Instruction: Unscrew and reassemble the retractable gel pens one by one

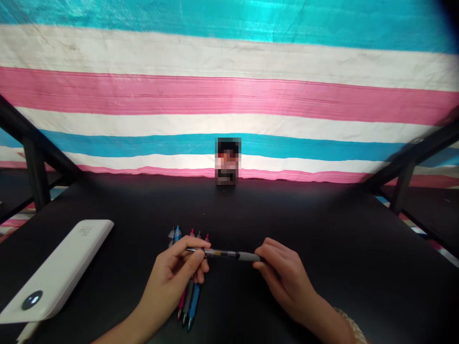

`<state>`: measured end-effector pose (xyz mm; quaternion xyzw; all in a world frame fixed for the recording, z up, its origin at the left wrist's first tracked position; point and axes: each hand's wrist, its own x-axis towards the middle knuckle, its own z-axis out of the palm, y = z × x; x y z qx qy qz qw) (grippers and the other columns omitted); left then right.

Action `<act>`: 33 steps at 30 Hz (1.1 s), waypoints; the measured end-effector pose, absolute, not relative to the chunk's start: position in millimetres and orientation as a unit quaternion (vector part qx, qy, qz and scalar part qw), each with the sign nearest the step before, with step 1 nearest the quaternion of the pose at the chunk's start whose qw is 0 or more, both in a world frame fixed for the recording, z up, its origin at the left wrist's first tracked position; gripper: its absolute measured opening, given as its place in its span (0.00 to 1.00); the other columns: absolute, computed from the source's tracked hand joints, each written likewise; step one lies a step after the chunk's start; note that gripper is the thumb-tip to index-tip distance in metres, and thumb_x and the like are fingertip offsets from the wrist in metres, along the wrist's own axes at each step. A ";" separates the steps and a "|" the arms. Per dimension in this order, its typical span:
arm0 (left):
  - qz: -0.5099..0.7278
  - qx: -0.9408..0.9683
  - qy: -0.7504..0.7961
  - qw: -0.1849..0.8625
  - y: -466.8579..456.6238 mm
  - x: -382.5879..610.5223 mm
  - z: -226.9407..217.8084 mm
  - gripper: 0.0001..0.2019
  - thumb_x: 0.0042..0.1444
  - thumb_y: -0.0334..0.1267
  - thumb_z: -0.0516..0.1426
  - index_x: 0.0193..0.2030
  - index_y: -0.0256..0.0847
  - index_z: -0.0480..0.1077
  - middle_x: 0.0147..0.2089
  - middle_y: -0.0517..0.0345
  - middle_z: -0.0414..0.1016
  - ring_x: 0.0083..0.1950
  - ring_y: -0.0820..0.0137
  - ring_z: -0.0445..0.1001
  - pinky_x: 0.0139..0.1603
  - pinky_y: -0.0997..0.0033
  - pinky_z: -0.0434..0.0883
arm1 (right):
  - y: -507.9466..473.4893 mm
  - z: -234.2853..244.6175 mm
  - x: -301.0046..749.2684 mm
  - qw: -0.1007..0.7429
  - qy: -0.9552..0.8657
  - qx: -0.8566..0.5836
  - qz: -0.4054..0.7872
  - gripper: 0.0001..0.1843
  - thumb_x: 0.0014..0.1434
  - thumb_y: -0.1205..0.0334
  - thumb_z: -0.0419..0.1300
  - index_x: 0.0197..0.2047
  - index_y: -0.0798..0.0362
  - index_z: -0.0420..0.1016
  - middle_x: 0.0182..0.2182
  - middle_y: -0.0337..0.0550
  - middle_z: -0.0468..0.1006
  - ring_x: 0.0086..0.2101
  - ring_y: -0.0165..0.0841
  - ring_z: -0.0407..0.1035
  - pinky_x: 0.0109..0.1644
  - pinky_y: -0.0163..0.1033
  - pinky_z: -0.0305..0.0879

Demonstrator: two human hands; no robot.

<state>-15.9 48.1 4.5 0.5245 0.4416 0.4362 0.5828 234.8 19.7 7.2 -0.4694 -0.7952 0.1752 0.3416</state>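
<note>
A pen (pixel 224 253) with a clear barrel and a grey grip lies level between my two hands, above the black table. My left hand (pixel 179 263) pinches its clear end between thumb and fingers. At the grey end, the thumb and fingers of my right hand (pixel 281 270) are closed on the grip, and the very tip is hidden. Beneath my left hand lie several pens side by side, among them a blue pen (pixel 194 306), a grey pen (pixel 187 301) and a pink pen (pixel 181 306). The hand covers their middles.
A white power bank (pixel 68 267) with a cable (pixel 28 332) lies on the table (pixel 304 210) at the left. A small blurred-out object (pixel 226 162) stands at the back edge. Black frame bars rise at both sides, before a striped tarpaulin (pixel 229 95).
</note>
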 end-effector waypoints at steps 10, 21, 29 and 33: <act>0.456 0.549 0.463 0.525 41.0 -11.9 12.3 0.06 0.63 0.38 0.59 0.41 0.43 0.79 0.26 0.62 0.78 0.27 0.72 0.75 0.32 0.75 0.71 | 17.8 3.9 234.7 0.306 -0.794 -0.466 0.241 0.19 0.72 0.61 0.47 0.27 0.48 0.50 0.23 0.34 0.56 0.24 0.31 0.57 0.29 0.38 0.49; 0.459 0.493 0.458 0.580 47.0 -7.7 9.5 0.12 0.62 0.41 0.63 0.50 0.45 0.69 0.32 0.61 0.80 0.30 0.71 0.75 0.32 0.75 0.72 | 15.0 12.7 226.7 0.216 -0.785 -0.483 0.323 0.21 0.73 0.56 0.48 0.27 0.50 0.56 0.24 0.35 0.62 0.27 0.32 0.62 0.33 0.37 0.55; 0.439 0.472 0.437 0.627 53.6 -13.3 4.4 0.09 0.64 0.43 0.62 0.47 0.43 0.70 0.43 0.56 0.80 0.31 0.73 0.72 0.33 0.74 0.72 | 14.2 13.7 223.5 0.166 -0.827 -0.439 0.309 0.18 0.72 0.58 0.50 0.28 0.50 0.59 0.25 0.36 0.65 0.28 0.31 0.63 0.33 0.37 0.54; 0.459 0.422 0.443 0.644 54.2 -13.4 5.0 0.11 0.64 0.41 0.63 0.50 0.42 0.70 0.42 0.56 0.81 0.36 0.73 0.74 0.39 0.75 0.72 | 14.7 15.9 225.7 0.188 -0.822 -0.429 0.325 0.20 0.75 0.54 0.46 0.32 0.51 0.68 0.26 0.38 0.69 0.30 0.33 0.65 0.36 0.37 0.58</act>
